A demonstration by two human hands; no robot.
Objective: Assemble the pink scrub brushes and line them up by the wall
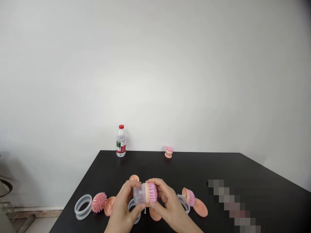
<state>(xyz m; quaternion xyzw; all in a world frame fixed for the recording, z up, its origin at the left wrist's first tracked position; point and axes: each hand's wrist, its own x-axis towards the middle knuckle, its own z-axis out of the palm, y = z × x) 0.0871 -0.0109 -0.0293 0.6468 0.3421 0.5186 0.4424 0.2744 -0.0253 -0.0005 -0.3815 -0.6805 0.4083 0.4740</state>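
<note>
Above the near part of the black table, my left hand (pixel 124 204) is closed around a clear plastic cup-shaped piece (pixel 139 194). My right hand (pixel 167 204) grips a brush head (pixel 152 193) with pink bristles and a peach rim, lying sideways. The brush head's rim meets the clear piece's end; whether they are fastened I cannot tell. Partly hidden under my hands are a clear ring (pixel 137 218), a peach disc (pixel 155 214) and a small whitish pin-like part (pixel 145 210). Another peach cap (pixel 134 178) lies just beyond my left hand.
Left lie a clear ring (pixel 83 207), a pink brush head (pixel 99 203) and a peach cap (pixel 109 206). Right are another ring (pixel 185 204), brush head (pixel 190 197) and peach disc (pixel 200 207). A water bottle (pixel 120 142) and whole brush (pixel 168 152) stand by the wall. Pixelation covers the right.
</note>
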